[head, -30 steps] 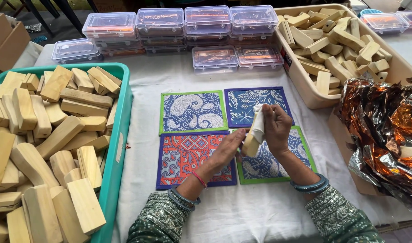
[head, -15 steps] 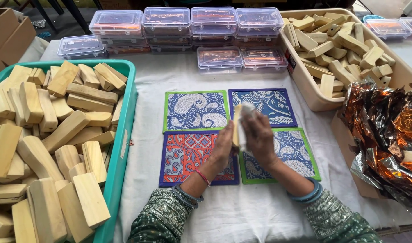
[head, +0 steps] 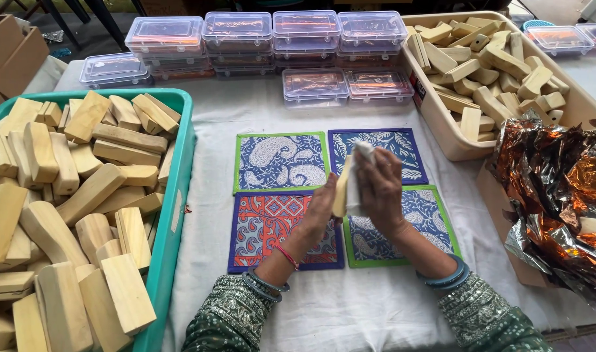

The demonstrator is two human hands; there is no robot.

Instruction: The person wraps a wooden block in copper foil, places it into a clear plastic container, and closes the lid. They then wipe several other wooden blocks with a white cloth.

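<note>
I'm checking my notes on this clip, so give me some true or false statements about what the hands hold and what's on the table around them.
1. Both hands hold one wooden block with a white cloth on it. True: the left hand and right hand meet around it.
2. The teal bin is empty. False: it is full of wooden blocks.
3. Four patterned mats lie under the hands. True.
4. The clear boxes sit at the near table edge. False: they are stacked along the far side.
5. The crumpled foil lies to the left. False: it is on the right, beside the beige tub.
</note>
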